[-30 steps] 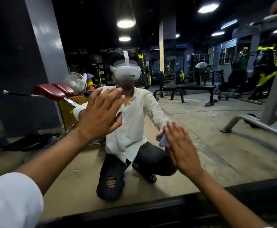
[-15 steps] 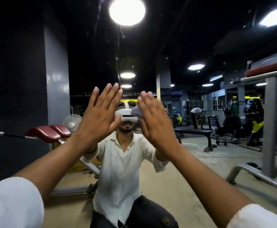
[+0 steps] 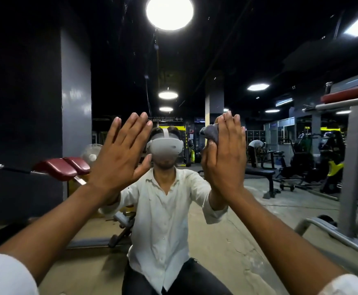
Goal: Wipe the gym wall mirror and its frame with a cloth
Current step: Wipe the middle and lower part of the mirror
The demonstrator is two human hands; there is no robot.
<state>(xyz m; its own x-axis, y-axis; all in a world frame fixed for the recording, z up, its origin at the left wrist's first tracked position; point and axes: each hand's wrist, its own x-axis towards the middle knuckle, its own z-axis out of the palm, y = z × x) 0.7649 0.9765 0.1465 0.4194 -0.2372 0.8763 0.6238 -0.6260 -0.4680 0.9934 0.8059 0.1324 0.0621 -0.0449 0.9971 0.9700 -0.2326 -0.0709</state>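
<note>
The wall mirror (image 3: 237, 231) fills the whole view and reflects me kneeling in a white shirt. My left hand (image 3: 118, 158) lies flat on the glass with its fingers spread and straight, left of centre. My right hand (image 3: 224, 156) presses a small grey cloth (image 3: 211, 134) against the glass with straight fingers, right of centre at head height. Only the cloth's upper left part shows past the hand. The mirror's frame is out of view.
Everything else is a reflection: a red padded bench (image 3: 63, 169) and a grey pillar (image 3: 76, 92) at left, a grey machine frame (image 3: 348, 177) at right, a black flat bench (image 3: 258, 173), another person (image 3: 255, 145) far back, ceiling lights above.
My right hand with the cloth went from low on the glass up to head height, then right. The view tilted upward, so the bottom frame dropped out of sight. My left hand stayed put.
</note>
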